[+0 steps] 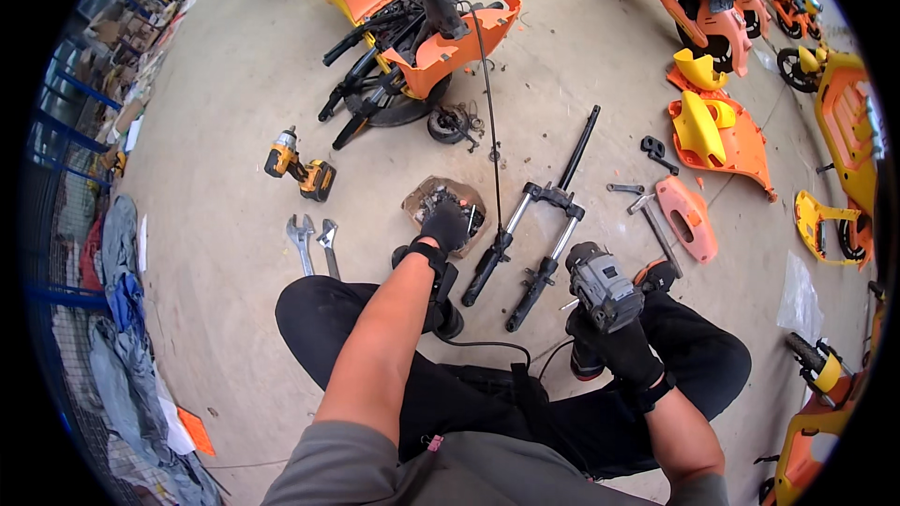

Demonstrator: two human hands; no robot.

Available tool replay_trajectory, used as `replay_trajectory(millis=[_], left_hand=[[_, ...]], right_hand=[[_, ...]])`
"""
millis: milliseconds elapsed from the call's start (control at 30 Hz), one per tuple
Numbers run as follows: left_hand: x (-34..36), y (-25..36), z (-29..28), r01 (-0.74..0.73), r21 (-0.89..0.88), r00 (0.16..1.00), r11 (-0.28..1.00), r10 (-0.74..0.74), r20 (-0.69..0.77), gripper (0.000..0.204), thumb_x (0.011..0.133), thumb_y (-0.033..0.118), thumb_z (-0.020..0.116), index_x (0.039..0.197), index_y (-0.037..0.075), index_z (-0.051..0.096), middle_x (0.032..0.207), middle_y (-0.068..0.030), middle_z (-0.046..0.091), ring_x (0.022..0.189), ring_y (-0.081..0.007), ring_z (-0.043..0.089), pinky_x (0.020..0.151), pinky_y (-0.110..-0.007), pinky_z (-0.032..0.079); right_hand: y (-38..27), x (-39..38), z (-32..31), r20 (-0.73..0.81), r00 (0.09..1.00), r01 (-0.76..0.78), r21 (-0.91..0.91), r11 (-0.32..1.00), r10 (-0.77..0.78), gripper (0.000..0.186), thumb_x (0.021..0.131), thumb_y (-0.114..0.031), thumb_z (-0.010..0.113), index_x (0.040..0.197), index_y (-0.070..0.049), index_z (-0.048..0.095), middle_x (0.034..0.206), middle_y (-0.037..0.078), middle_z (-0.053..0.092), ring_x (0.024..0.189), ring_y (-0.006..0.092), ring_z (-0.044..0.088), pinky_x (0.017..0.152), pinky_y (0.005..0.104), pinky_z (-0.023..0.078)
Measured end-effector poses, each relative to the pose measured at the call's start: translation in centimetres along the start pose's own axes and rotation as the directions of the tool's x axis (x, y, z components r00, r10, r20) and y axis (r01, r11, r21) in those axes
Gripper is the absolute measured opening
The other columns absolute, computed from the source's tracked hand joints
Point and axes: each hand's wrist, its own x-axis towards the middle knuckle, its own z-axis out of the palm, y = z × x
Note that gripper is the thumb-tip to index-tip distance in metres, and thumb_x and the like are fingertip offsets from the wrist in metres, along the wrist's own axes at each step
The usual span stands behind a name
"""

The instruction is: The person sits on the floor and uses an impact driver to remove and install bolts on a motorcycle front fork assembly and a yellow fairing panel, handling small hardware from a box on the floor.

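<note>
My left hand (443, 223), in a black glove, reaches into a cardboard box (412, 197) of small metal hardware; its fingertips are hard to make out among the pieces. My gloved right hand (614, 342) grips a grey power drill (605, 286) above my right knee. Between my hands lies a black-and-silver front fork (555, 199). Left of the box, a yellow-and-black drill (319, 178) lies near two adjustable wrenches (301, 239). Right of the fork are small tools (624, 188) and a pink panel (686, 220).
A partly dismantled orange-and-yellow scooter (450, 52) stands ahead. Loose body panels (741, 145) lie at the right, with more scooters (834, 122) along that side. Grey cloths (131, 365) and blue metal racking line the far left. A clear plastic sheet (797, 290) lies right of me.
</note>
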Motion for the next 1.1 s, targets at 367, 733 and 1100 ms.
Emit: replay_trajectory(millis=[367, 733, 1100], left_hand=[[-2.2, 13.2, -20.6, 0.311, -0.935, 0.950, 0.167, -0.036, 0.310, 0.014, 0.092, 0.005, 0.054, 0.097, -0.005, 0.063, 0.084, -0.0139, 0.070, 0.070, -0.0172, 0.068, 0.063, -0.028, 0.057], [-2.7, 15.5, -21.2, 0.063, -0.909, 0.998, 0.411, -0.020, 0.060, 0.019, 0.093, 0.018, 0.059, 0.084, 0.001, 0.061, 0.063, -0.0013, 0.057, 0.056, -0.0057, 0.053, 0.051, -0.023, 0.042], [-2.4, 13.8, -20.1, 0.043, -0.863, 0.989, 0.504, -0.142, -0.034, 0.016, 0.092, 0.012, 0.054, 0.086, -0.001, 0.061, 0.069, -0.0070, 0.062, 0.060, -0.0111, 0.058, 0.055, -0.027, 0.046]], right_hand=[[-1.0, -0.1, -0.1, 0.104, 0.986, -0.147, 0.218, 0.965, 0.127, 0.032, 0.086, -0.008, 0.068, 0.116, -0.004, 0.058, 0.092, 0.001, 0.063, 0.081, 0.0101, 0.058, 0.072, 0.0285, 0.049], [-1.8, 1.0, 0.2, 0.042, 0.960, -0.269, 0.425, 0.864, 0.278, 0.037, 0.083, -0.006, 0.066, 0.118, -0.002, 0.053, 0.092, 0.008, 0.062, 0.081, 0.0169, 0.063, 0.071, 0.0304, 0.052], [-1.5, 1.7, 0.2, 0.108, 0.952, -0.305, 0.430, 0.850, 0.287, 0.051, 0.079, -0.010, 0.070, 0.126, -0.003, 0.051, 0.095, 0.011, 0.064, 0.082, 0.0200, 0.064, 0.071, 0.0318, 0.053]])
